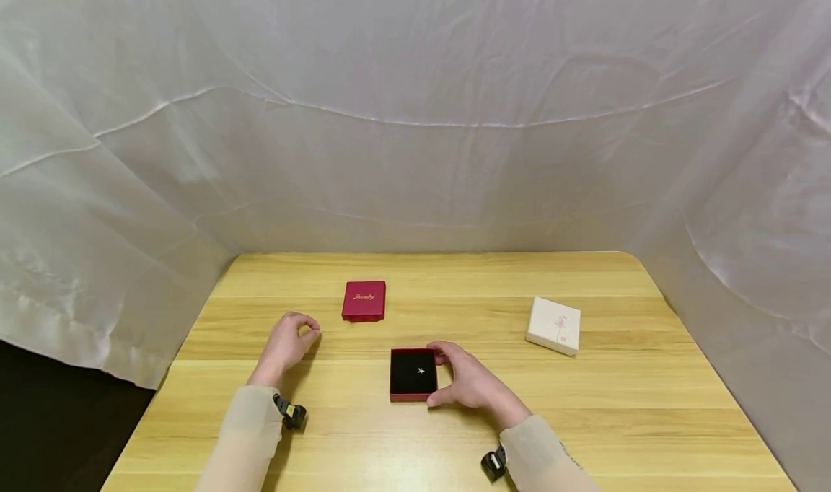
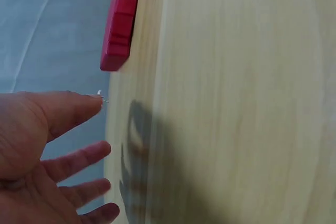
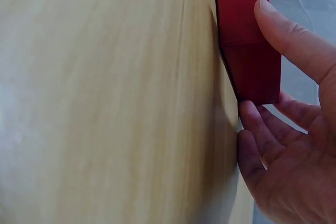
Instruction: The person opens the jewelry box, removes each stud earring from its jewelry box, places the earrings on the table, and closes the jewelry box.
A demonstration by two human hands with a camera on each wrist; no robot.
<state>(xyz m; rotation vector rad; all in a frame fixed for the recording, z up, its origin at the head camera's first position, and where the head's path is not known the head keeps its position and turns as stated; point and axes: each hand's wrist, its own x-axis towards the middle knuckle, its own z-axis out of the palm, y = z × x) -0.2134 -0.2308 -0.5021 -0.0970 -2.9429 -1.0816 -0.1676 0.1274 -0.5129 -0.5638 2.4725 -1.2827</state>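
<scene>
My left hand (image 1: 287, 342) hovers above the left side of the table, thumb and forefinger together. At their tips, in the left wrist view, a tiny silvery earring (image 2: 100, 96) is pinched; its exact shape is too small to tell. My right hand (image 1: 469, 380) grips the right side of an open red jewelry box (image 1: 413, 398) lying on the table, thumb at the near corner and fingers at the far one. Black padding fills this box, and a small silvery star-like earring (image 1: 421, 371) lies on the padding's right half. The right wrist view shows the thumb against the box's red wall (image 3: 252, 72).
A closed crimson box (image 1: 364, 301) with gold lettering lies behind, between my left hand and the open box. Farther right is a white box (image 1: 554, 326) with a pink flower print. Pale cloth (image 1: 415, 167) hangs behind and beside the wooden table (image 1: 649, 420).
</scene>
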